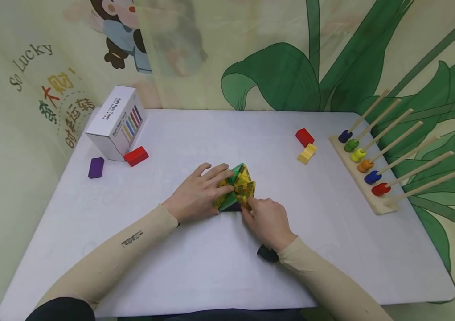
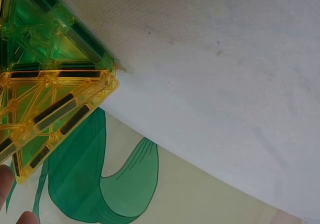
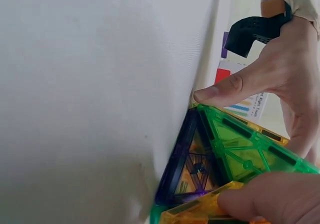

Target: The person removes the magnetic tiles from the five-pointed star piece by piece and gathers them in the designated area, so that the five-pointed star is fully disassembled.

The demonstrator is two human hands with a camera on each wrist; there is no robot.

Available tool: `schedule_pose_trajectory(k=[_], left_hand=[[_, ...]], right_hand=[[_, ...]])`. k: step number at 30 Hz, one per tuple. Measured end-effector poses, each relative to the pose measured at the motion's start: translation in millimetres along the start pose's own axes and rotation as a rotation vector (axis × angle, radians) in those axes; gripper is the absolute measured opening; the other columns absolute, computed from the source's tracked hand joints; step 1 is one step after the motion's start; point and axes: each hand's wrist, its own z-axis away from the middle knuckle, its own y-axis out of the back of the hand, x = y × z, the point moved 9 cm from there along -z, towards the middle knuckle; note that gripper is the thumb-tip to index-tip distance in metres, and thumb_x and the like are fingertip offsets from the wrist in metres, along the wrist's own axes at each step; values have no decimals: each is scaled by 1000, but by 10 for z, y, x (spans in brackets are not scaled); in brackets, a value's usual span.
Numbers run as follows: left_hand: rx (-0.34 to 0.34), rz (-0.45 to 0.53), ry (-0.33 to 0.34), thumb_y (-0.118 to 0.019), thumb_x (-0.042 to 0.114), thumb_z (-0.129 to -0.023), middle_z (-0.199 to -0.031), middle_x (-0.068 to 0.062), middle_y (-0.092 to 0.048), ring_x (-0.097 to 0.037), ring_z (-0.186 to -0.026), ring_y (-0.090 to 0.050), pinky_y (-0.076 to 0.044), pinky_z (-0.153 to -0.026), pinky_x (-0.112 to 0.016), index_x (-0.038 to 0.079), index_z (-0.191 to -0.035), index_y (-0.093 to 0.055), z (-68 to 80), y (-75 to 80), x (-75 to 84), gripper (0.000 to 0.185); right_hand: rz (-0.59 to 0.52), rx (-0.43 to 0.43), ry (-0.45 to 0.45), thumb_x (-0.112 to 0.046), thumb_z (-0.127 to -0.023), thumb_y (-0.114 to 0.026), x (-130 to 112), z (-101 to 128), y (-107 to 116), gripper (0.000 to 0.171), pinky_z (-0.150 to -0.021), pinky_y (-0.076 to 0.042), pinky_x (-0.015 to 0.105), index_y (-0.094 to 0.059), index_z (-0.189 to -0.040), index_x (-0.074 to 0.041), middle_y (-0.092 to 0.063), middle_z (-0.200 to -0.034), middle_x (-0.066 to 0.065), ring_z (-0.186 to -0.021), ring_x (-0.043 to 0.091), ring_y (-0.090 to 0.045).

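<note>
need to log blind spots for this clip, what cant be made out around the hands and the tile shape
- Near faces and base of the magnetic tile shape: head view, covered by the left hand and right hand.
- Full outline of the shape: both wrist views, cut off by the frame edges.
- Print on the white box: head view, too small to read.
- Black thing at the right wrist: head view, half hidden by the sleeve.

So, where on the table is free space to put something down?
Bare table lies in front of both hands, and between the tile cluster and the peg rack. Also behind the cluster, between the white box and the red block. The middle is crowded by the left hand and right hand.
</note>
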Motion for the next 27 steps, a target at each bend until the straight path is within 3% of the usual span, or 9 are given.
schedule_pose_trajectory(k=[4, 8, 12, 16, 21, 27], left_hand=[[-3, -5, 3, -88, 53, -74, -152, -3, -54, -26, -149, -43, -40, -115, -51, 26, -130, -70, 6, -7, 0, 65], [1, -6, 5, -88, 53, -75, -153, -4, -53, -27, -149, -42, -40, -115, -51, 26, -131, -70, 7, -4, 4, 65], [7, 5, 7, -88, 52, -75, -153, -4, -53, -27, -148, -42, -40, -115, -51, 26, -131, -70, 5, 0, 1, 64], [6, 20, 8, -87, 50, -76, -153, -4, -52, -27, -149, -42, -40, -116, -51, 26, -131, -69, -1, -9, -9, 63], [2, 29, 11, -86, 48, -77, -154, -4, -52, -27, -149, -41, -40, -116, -51, 26, -131, -69, 5, -19, -25, 61], [4, 37, 6, -88, 48, -75, -154, -5, -52, -27, -148, -42, -39, -115, -51, 25, -131, -69, 5, -25, -19, 63]], right_hand=[[-62, -35, -30, -19, -87, -81, 89, 55, -10, 13, -44, -42, 24, -73, -80, -13, -72, -67, -1, -53, 9, -61], [-138, -132, -104, -22, -89, -81, 266, 113, -26, 9, -51, -48, 26, -77, -86, -15, -75, -76, -2, -63, 9, -66], [-172, -254, -203, -25, -91, -79, 546, 185, -19, 13, -62, -51, 28, -78, -97, -13, -76, -82, -3, -71, 11, -66], [-167, -342, -288, -24, -92, -78, 909, 276, 46, 13, -64, -46, 28, -76, -95, -12, -72, -81, -2, -73, 13, -60], [-179, -384, -412, -24, -93, -77, 1392, 365, 149, 18, -59, -41, 28, -70, -90, -8, -65, -77, 3, -71, 18, -55], [-130, -384, -554, -32, -94, -74, 1843, 394, 234, 30, -60, -42, 29, -67, -97, -4, -63, -83, 9, -76, 23, -55]])
